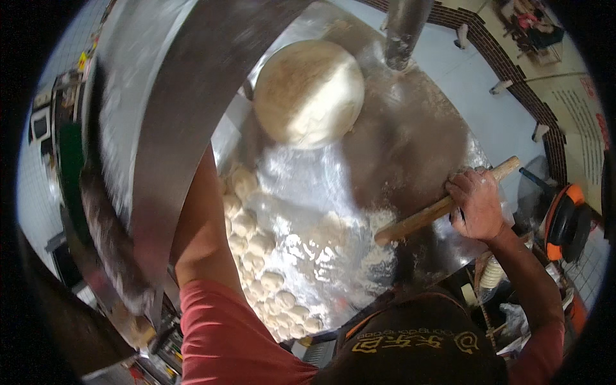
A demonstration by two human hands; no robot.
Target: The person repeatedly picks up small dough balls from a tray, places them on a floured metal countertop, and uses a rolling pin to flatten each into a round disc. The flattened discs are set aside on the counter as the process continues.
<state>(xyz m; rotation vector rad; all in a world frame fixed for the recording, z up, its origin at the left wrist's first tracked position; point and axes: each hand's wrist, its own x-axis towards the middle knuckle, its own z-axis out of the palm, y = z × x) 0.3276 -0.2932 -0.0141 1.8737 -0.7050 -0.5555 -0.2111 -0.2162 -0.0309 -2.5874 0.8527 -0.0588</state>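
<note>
My right hand [476,204] grips a wooden rolling pin [418,222] near its far-right end. The pin slants over the right side of a floured metal worktable [313,187], its lower tip near a patch of scattered flour. My left arm reaches up along the table's left side and passes behind a dark metal panel, which hides the left hand. Beside that arm lie several pale dough balls [284,301], clustered down to the table's near edge. Farther back stands a round basin of flour [308,96], partly sunlit and partly in shadow.
The wide metal panel [192,96] cuts across the upper left, above my arm. A metal post [406,33] meets the table's far side. Past the right edge are an orange-and-black object [568,221] and cluttered items, including a ridged plastic container [491,274].
</note>
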